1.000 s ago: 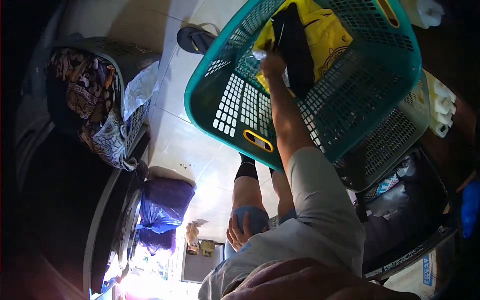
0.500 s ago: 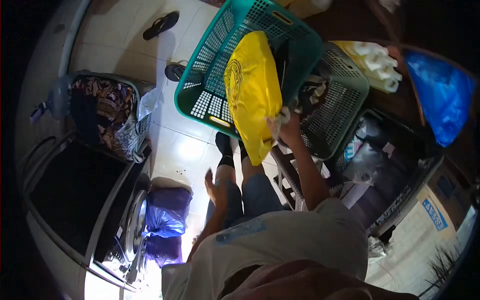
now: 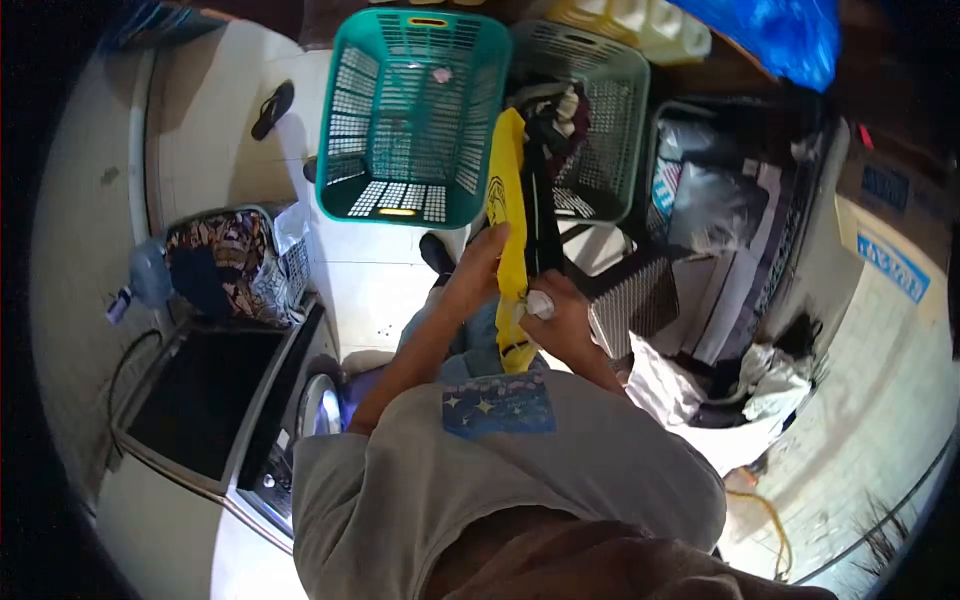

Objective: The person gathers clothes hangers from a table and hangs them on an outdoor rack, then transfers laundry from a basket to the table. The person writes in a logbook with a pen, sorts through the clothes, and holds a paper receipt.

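A yellow bag [image 3: 511, 190] with a dark printed emblem hangs in front of me, seen nearly edge-on. My left hand [image 3: 482, 265] is closed against its left side, fingertips partly hidden. My right hand [image 3: 562, 315] grips the bag's lower right side, with a crumpled white piece [image 3: 540, 304] showing at the fingers. Directly right of the bag hangs a black cloth [image 3: 545, 215] with a pale stripe; whether it is inside the bag I cannot tell. Beyond my left hand stands a green laundry basket [image 3: 345, 130], with a small pink item [image 3: 442, 75] in it.
A grey-green basket [image 3: 625, 150] holds dark clothes [image 3: 560, 120]. Yellowish jugs [image 3: 650, 25] and a blue plastic bag [image 3: 775, 40] are at the back. Left are a washing machine [image 3: 280, 440] and a basket of patterned clothes [image 3: 225, 260]. A ribbed dark box [image 3: 640, 300] stands near my right hand.
The yellow bag has left its place over the green basket and turned edge-on, closer to me. My left hand has risen from beside my leg to the bag. The view has shifted.
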Motion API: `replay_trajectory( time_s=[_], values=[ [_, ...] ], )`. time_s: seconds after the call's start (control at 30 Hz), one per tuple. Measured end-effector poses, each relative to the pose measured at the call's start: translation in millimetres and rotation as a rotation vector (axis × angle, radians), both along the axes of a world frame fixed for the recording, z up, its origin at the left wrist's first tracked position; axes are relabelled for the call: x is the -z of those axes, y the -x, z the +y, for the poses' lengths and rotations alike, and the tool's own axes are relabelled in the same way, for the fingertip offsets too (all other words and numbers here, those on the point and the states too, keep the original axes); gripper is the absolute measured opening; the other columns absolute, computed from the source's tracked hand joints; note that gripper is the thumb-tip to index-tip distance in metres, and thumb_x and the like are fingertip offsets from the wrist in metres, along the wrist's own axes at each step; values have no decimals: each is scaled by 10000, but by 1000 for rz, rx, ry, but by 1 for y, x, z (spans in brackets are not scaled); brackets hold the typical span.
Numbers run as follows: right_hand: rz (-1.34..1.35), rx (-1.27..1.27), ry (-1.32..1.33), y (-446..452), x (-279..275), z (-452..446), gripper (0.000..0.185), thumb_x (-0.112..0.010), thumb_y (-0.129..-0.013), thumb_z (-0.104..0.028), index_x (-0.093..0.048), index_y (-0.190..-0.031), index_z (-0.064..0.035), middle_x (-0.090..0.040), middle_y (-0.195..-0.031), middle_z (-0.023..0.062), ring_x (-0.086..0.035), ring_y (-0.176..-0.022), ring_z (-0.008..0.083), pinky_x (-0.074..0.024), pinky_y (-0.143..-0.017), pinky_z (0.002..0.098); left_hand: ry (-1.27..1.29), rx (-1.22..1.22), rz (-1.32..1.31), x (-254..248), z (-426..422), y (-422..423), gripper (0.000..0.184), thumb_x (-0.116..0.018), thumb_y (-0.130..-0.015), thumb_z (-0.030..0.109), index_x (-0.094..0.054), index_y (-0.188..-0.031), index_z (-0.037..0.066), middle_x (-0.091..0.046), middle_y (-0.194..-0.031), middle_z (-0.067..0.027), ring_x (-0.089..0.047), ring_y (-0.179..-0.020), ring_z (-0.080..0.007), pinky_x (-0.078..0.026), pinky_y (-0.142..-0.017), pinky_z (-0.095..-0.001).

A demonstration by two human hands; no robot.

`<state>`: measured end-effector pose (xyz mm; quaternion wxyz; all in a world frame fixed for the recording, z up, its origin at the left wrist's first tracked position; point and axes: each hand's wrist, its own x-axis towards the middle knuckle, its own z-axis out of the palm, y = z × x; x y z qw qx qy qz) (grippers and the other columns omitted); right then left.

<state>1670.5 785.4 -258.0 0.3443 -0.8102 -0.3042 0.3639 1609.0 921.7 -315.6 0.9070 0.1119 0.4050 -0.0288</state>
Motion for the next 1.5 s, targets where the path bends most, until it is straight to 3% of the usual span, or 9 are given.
replay_trajectory(
  time_s=[0.63,0.9,0.97,1.17,1.23,1.3,1.4,1.47,1.5],
  values=[
    [-325,291,-70,-77,-16,-66,285,-680,-582,-40,-611,-859,-32,-546,-805,115,-578,-750,286,-471,-628,329,-463,644,-81,-32,-52,-134,300,-584,-840,265,-539,-1035,42,-576,-899,-35,-561,-838,-117,-446,-753,-246],
    [210,738,-467,-132,4,-132,169,-632,-742,-79,-612,-890,0,-621,-808,93,-577,-723,150,-463,-666,254,-147,301,-145,-31,-53,-154,361,-580,-841,206,-477,-1135,24,-596,-949,-67,-604,-800,-177,-491,-712,-302],
    [195,1129,-690,-131,6,-137,54,-599,-748,-44,-607,-783,-3,-593,-806,58,-542,-752,123,-435,-676,247,-161,322,-132,-20,-39,-155,378,-574,-842,206,-469,-1151,16,-596,-992,-87,-606,-841,-206,-496,-726,-319],
    [-196,941,-395,-166,14,-185,64,-581,-756,-46,-604,-802,-9,-602,-793,70,-568,-703,139,-444,-630,251,-213,133,-169,-14,-6,-180,432,-573,-820,227,-450,-1192,45,-574,-1045,-85,-587,-876,-216,-488,-761,-343],
    [-196,993,-329,-169,16,-210,85,-611,-729,-31,-587,-807,-7,-578,-806,64,-531,-714,117,-430,-664,243,-379,-5,64,21,28,-165,444,-565,-816,257,-459,-1190,43,-579,-1045,-90,-595,-870,-226,-494,-753,-342],
    [-272,979,-238,-171,11,-230,86,-605,-718,-21,-581,-800,-9,-566,-797,61,-524,-718,128,-425,-669,252,-1642,595,-11,9,59,-155,424,-529,-837,251,-456,-1200,44,-570,-1082,-96,-585,-919,-229,-487,-786,-343],
    [-291,961,-225,-174,1,-249,78,-628,-707,-64,-616,-764,-12,-582,-749,66,-557,-669,154,-433,-603,268,-1871,685,-123,25,106,-152,383,-475,-883,236,-443,-1211,42,-555,-1119,-94,-568,-967,-225,-471,-828,-347],
    [-280,910,-185,-171,5,-258,93,-638,-718,-82,-622,-763,-2,-587,-758,64,-558,-664,144,-428,-584,256,-527,-35,-135,7,103,-165,358,-455,-906,223,-434,-1214,41,-555,-1116,-83,-557,-986,-219,-461,-847,-341],
    [-277,918,-185,-169,6,-255,93,-638,-718,-82,-622,-763,-2,-587,-758,64,-558,-664,144,-428,-584,256,-529,-27,-133,6,94,-173,358,-455,-906,223,-434,-1214,41,-555,-1116,-83,-557,-986,-219,-461,-847,-341]
  ],
)
